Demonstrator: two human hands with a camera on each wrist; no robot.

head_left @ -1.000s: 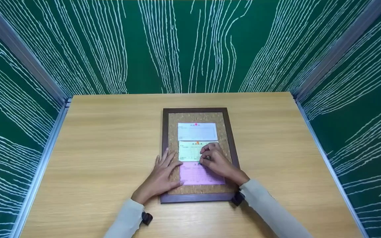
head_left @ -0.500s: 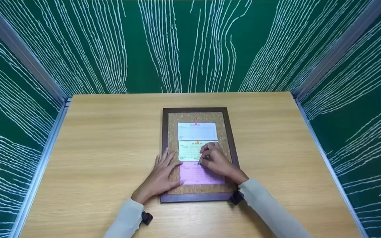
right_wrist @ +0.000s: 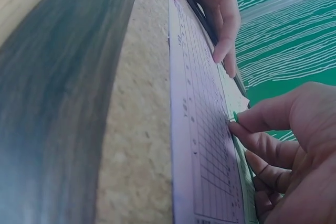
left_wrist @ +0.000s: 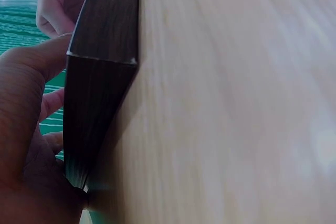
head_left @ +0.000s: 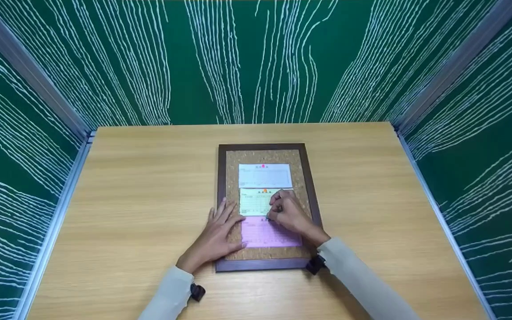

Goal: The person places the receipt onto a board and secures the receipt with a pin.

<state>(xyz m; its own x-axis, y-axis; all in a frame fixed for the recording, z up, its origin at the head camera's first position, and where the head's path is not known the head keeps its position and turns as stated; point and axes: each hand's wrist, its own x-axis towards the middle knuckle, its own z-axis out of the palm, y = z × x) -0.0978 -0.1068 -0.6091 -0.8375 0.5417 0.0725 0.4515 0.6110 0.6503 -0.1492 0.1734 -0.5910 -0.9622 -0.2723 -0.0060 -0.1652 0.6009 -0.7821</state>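
Observation:
A cork board (head_left: pixel 265 254) in a dark wooden frame lies on the table. Three printed slips run down it: a white one (head_left: pixel 265 177) at the top, a green one (head_left: pixel 254 203) in the middle and a pink one (head_left: pixel 271 235) at the bottom. My right hand (head_left: pixel 291 215) pinches a green push pin (right_wrist: pixel 235 117) between thumb and forefinger at the pink slip's upper edge. My left hand (head_left: pixel 214 238) spreads over the board's left side, its thumb and forefinger touching the pink slip's left edge. Whether the pin's point is in the cork cannot be seen.
A red push pin (head_left: pixel 263 166) is at the white slip's top edge, and an orange push pin (head_left: pixel 265 190) at the green slip's. The wooden table (head_left: pixel 140 178) surrounds the board. Green panels with white lines (head_left: pixel 194 89) enclose its back and sides.
My right wrist has shifted slightly left and up, its fingertips still at the pink slip's upper edge. The left hand holds its place on the board.

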